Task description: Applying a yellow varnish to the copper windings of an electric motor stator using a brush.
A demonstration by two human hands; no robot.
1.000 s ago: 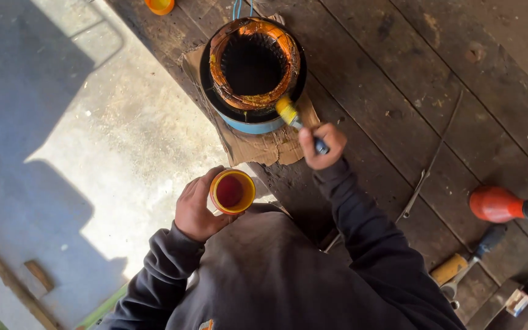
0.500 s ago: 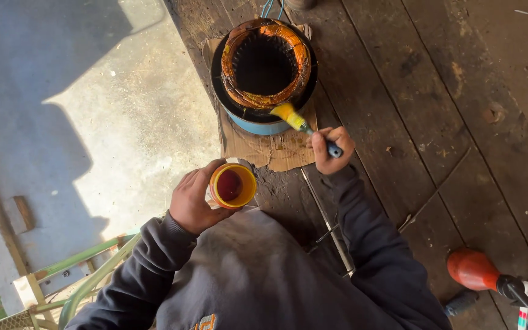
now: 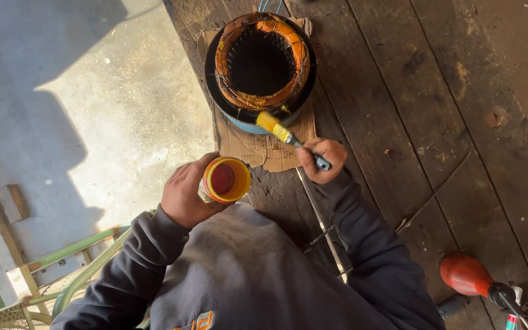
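Hands are seen from above, over a dark plank tabletop (image 3: 398,110). The left hand (image 3: 184,194) is curled closed around a small yellow cup (image 3: 226,179), which is held upright near the chest; reddish liquid is seen inside it. The right hand (image 3: 320,160) is closed in a fist on the dark handle of a brush (image 3: 285,134), whose yellow head is pressed against the near rim of a stator (image 3: 261,61). The stator, a round ring with orange-brown windings around a dark toothed bore, is stood on end in a black-and-blue round casing and set on a scrap of cardboard (image 3: 258,146) at the tabletop's left edge. The brush is angled from the fist up and to the left, so that its head is touching the windings at the side nearest the person. The cup is kept just left of the brush hand, apart from it. A thin metal rod (image 3: 322,220) is laid on the planks beneath the right sleeve. A red tool (image 3: 467,275) is seen at the lower right. Sunlit concrete floor (image 3: 93,122) is seen left of the tabletop.
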